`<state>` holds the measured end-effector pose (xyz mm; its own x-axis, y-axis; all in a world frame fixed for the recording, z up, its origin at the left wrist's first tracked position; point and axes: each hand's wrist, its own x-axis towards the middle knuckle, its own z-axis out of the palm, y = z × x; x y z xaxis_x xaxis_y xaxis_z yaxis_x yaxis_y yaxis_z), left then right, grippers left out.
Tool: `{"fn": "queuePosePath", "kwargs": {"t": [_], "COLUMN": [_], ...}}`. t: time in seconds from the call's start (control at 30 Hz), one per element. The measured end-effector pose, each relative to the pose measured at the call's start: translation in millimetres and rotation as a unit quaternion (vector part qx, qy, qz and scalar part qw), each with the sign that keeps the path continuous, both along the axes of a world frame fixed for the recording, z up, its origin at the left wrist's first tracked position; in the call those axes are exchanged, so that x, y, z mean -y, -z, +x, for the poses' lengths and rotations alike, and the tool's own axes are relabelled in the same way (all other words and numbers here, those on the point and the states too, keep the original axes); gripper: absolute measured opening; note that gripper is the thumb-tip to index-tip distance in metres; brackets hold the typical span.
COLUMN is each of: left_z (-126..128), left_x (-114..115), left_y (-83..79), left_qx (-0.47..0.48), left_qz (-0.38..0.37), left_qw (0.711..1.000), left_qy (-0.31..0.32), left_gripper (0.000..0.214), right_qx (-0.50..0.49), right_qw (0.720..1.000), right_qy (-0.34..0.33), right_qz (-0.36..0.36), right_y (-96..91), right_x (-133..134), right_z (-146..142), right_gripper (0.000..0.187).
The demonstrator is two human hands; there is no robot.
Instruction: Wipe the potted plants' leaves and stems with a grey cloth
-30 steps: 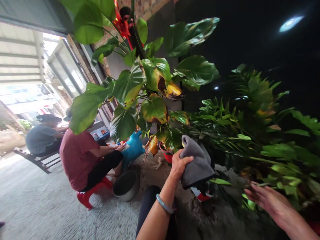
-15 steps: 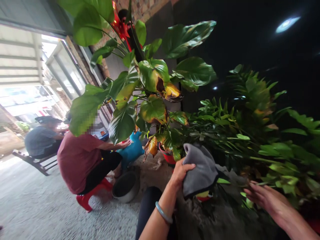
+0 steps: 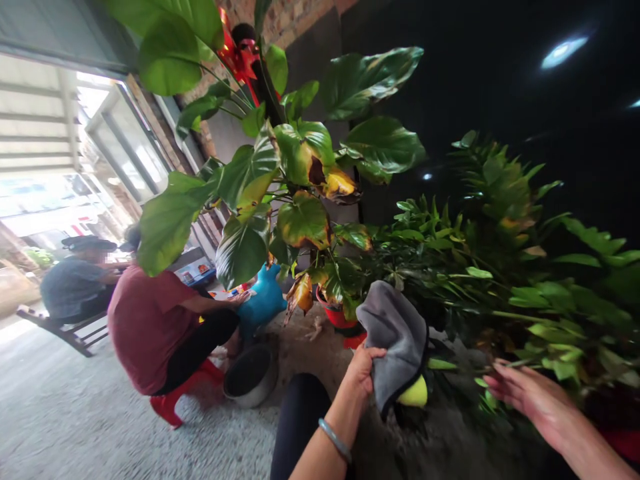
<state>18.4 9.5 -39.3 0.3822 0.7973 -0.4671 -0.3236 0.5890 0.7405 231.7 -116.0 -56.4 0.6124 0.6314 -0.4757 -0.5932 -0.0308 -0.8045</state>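
Leafy plant (image 3: 300, 193) in red pot (image 3: 336, 316)

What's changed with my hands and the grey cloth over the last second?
The left hand has dropped lower with the grey cloth in its grip, and a yellow-green leaf now shows under the cloth's lower edge. The right hand stays reaching into the leafy plant, fingers at a stem, barely shifted. The person in the red shirt is still crouched by the metal bowl.
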Motion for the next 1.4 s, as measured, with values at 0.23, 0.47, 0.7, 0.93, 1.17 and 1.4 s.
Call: {"fn": "queuePosePath", "kwargs": {"t": [0.23, 0.47, 0.7, 0.93, 1.17, 1.4], "left_z": [-5, -6, -15, -7, 3, 16], "left_x": [-16, 5, -2, -1, -5, -23], "left_y": [-20.1, -10.3, -56.0, -36.0, -17.9, -65.8], "left_qx": [0.047, 0.083, 0.110, -0.017, -0.057, 0.091], "left_qz": [0.023, -0.050, 0.012, 0.058, 0.049, 0.096], "left_qw": [0.997, 0.995, 0.991, 0.998, 0.997, 0.991], "left_qy": [-0.057, -0.014, -0.071, -0.009, 0.025, -0.006], "left_gripper": [0.034, 0.027, 0.022, 0.016, 0.023, 0.034], "right_qx": [0.044, -0.008, -0.007, -0.017, -0.008, 0.000], "right_qw": [0.999, 0.999, 1.000, 1.000, 1.000, 1.000], "right_qy": [-0.003, 0.028, 0.000, 0.014, 0.021, 0.012], "right_qz": [-0.009, -0.031, -0.004, -0.012, -0.022, 0.003], "right_y": [25.3, 6.2, 6.4, 0.1, -6.5, -5.9], "right_x": [-5, -3, 1, 1, 4, 3], "right_z": [11, 2, 3, 1, -1, -2], "right_gripper": [0.035, 0.040, 0.033, 0.034, 0.033, 0.031]}}
